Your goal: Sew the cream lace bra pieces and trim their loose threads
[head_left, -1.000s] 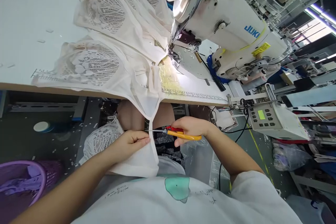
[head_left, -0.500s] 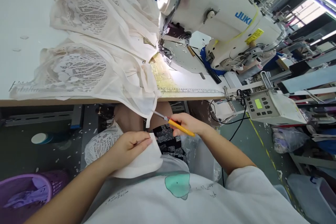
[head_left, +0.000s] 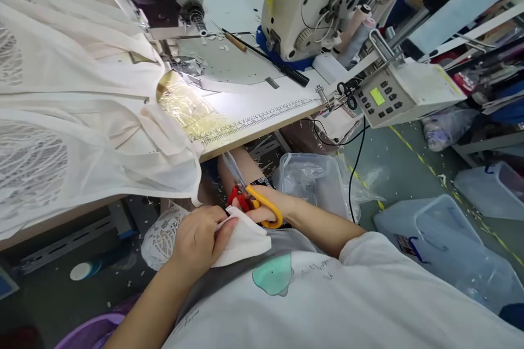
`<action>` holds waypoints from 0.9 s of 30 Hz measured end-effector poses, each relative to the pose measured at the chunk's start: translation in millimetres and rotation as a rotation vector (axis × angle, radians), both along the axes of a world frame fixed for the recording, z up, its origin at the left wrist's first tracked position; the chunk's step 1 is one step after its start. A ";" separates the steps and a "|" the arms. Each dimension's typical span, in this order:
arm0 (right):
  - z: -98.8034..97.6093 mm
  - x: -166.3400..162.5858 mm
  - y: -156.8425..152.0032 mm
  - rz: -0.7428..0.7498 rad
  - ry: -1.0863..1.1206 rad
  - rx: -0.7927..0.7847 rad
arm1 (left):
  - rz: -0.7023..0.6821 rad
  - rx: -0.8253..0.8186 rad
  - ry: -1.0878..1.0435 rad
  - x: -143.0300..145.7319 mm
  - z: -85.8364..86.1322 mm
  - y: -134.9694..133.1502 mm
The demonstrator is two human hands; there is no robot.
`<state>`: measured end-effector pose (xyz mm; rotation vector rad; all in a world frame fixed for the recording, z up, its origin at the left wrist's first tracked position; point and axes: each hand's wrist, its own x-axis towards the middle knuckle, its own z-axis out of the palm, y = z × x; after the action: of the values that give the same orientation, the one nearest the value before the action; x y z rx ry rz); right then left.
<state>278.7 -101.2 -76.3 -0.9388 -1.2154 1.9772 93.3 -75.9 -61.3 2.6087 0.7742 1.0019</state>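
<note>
My left hand [head_left: 198, 240] is closed on the edge of a white fabric piece [head_left: 245, 241], held just in front of my shirt. White lace [head_left: 160, 237] hangs below and left of that hand. In my right hand [head_left: 266, 199] is a pair of scissors [head_left: 234, 168] with orange handles and red parts near the pivot. Its blades point up and away toward the table edge, slightly apart. The right fingers are partly behind the fabric, close to my left fingertips. White lace bras [head_left: 94, 147] lie on the table and hang over its edge.
A sewing machine [head_left: 282, 16] stands on the table, with a thin tool with a black handle [head_left: 292, 73] beside it. A ruler strip [head_left: 262, 117] runs along the edge. A control box [head_left: 393, 101], plastic bins [head_left: 434, 234] and a purple basket [head_left: 88, 332] surround the seat.
The view has swung right and closer. The scissors have moved back from the hanging bra strap toward my left hand and turned, blades now upward. The left hand still grips the fabric.
</note>
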 end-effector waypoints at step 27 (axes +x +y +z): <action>22.9 19.2 -5.8 -0.166 -0.603 0.578 | 0.254 -1.122 -0.087 11.2 24.0 -1.6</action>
<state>297.8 -107.0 -53.4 -1.3009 -1.8302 1.1205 104.5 -77.6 -37.3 1.5158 1.2011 0.4700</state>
